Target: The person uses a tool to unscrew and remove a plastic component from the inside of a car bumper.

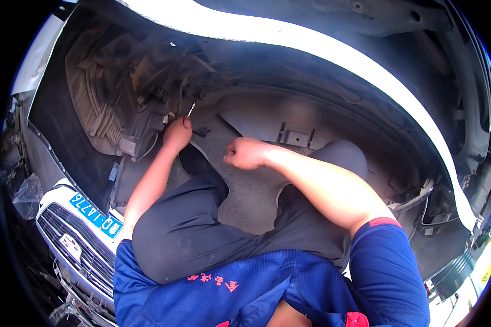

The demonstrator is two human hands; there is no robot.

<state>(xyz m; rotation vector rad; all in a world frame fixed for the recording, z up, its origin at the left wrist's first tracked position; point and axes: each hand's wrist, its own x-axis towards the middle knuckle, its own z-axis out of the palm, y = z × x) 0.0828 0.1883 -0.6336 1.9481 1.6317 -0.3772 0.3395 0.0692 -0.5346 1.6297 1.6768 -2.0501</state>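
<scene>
My left hand point(177, 134) is closed at the inner edge of a large headlight unit point(95, 103). A slim, shiny metal rod point(192, 108) sticks up from its fingers, pointing away from me; the handle, if any, is hidden in the grip. Just beyond the rod's tip lies a dark cluster of brackets and wiring point(172, 90). My right hand point(248, 153) hangs above the floor between my knees with its fingers curled in. What those fingers hold, if anything, cannot be made out.
A white-edged bumper cover point(322, 43) curves around the far side and right. Behind it stands a dark inner panel with a small bracket point(297, 137). At the left are a chrome grille point(73, 240), a blue number plate point(95, 215) and a clear plastic bag point(28, 193).
</scene>
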